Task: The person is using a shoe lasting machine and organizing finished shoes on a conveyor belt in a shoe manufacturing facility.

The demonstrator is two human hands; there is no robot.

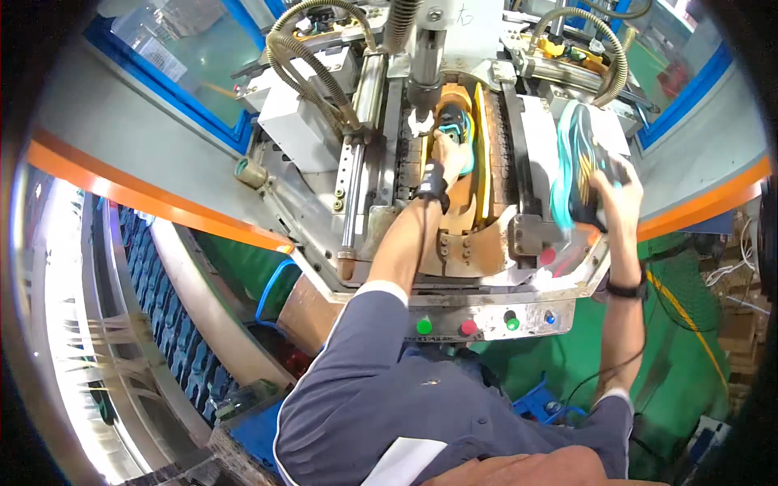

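Observation:
In the middle of the machine, a black and teal shoe (456, 123) lies in a long orange-yellow cradle (462, 212). My left hand (451, 154) is closed on the near part of that shoe, and its fingertips are partly hidden. To the right, my right hand (620, 193) grips a second shoe (574, 154), which has a thick teal sole and a dark upper. This shoe is held up on end beside the machine bed and looks slightly smeared by motion. Each wrist wears a black band.
A metal piston (426, 69) hangs just above and left of the cradle. A steel rod (353, 198) runs along the left side. Several coloured buttons sit on the front panel (490, 320). An orange rail (162, 206) curves around the machine. White blocks (296, 121) flank the bed.

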